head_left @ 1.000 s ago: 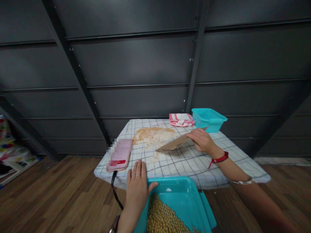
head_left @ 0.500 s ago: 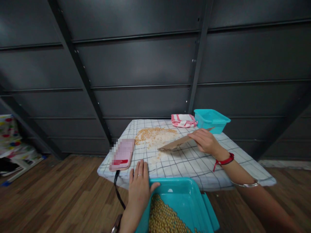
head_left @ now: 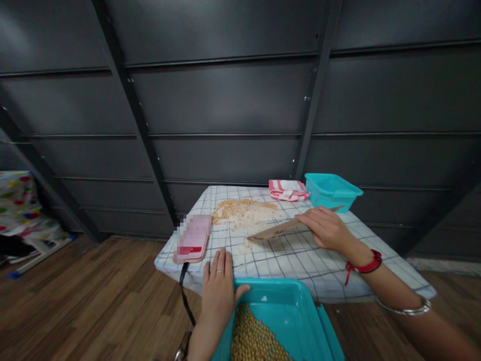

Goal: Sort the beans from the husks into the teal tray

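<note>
The right hand [head_left: 328,229] pinches a flat brown cardboard strip [head_left: 276,230]; the left hand [head_left: 219,287] lies open against the teal tub [head_left: 290,305].

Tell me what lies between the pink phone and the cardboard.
In the head view, spilled grain on the checked cloth lies between phone and cardboard, which the right hand holds.

L hand [head_left: 220,293] w/ 1 ring [head_left: 220,271], R hand [head_left: 328,229] w/ red cord bracelet [head_left: 364,264], 1 silver bangle [head_left: 408,309]
</note>
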`<move>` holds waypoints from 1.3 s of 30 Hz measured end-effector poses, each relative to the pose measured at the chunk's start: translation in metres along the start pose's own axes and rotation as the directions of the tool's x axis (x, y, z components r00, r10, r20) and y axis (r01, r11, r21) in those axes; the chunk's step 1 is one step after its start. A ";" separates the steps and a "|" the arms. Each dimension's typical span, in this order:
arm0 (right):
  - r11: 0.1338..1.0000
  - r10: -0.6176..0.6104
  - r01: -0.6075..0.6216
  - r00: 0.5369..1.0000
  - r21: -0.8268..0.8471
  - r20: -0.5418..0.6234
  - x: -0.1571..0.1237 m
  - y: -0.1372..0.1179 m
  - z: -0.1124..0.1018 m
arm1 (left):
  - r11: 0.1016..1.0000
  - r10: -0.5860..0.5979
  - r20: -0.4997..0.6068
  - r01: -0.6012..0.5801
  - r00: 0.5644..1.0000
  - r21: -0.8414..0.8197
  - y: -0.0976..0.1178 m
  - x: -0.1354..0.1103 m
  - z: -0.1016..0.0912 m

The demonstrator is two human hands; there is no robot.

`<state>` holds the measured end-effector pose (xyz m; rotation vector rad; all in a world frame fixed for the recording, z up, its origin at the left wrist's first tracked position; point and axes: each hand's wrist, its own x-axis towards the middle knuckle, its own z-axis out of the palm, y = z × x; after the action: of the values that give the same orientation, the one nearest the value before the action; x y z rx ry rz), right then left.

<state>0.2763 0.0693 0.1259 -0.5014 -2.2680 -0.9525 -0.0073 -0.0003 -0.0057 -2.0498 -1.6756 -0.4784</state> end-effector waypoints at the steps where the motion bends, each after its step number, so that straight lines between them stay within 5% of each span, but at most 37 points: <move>1: 1.000 -0.007 0.007 1.000 -0.012 -0.001 0.001 0.000 0.001 | 1.000 0.007 0.009 -0.007 1.000 -0.002 -0.001 0.000 0.000; 39: 1.000 0.017 -0.017 0.999 -0.001 0.029 -0.006 -0.009 -0.003 | 1.000 0.006 0.045 -0.005 0.999 -0.026 0.002 -0.002 -0.005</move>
<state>0.2768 0.0605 0.1187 -0.5371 -2.2859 -0.9431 -0.0051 -0.0048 -0.0028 -2.0978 -1.6982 -0.4573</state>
